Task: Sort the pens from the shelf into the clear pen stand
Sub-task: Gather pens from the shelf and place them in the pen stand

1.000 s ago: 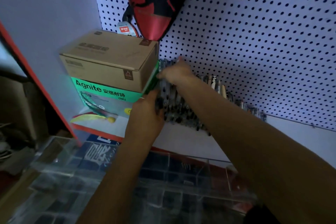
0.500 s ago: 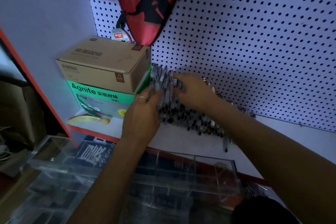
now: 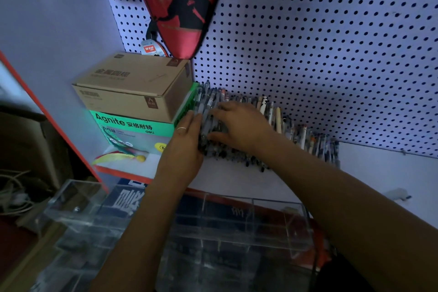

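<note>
Dim, bluish light (foreground darkest), soft blur, wide-angle bending at edges.
</note>
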Motion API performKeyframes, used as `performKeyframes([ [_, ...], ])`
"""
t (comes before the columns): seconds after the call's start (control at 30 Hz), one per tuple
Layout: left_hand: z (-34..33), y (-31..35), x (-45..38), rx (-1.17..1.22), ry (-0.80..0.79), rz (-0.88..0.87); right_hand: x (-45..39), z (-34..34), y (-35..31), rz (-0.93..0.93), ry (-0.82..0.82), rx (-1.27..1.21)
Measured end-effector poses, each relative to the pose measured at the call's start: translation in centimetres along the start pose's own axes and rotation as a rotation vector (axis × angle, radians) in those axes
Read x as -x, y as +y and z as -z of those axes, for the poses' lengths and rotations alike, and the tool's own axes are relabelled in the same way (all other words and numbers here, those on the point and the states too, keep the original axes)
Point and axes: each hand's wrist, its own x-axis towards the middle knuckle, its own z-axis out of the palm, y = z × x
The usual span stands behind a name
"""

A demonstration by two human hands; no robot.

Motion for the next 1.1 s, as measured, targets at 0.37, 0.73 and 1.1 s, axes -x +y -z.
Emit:
performKeyframes([
  [0.37, 0.6, 0.5, 0.8, -0.022, 0.143, -0.036, 0.0, -0.4, 0.1, 0.096, -0.044, 0.016],
  [0.73, 0.8, -0.1, 1.1, 0.078, 0.131, -0.026, 2.8, 1.0, 1.0, -0.005, 0.148, -0.462],
  [1.1, 2.4, 7.5, 4.1, 0.471, -0.03, -0.166, 17.2, 1.6, 2.9, -0.336, 0.323, -0.65],
])
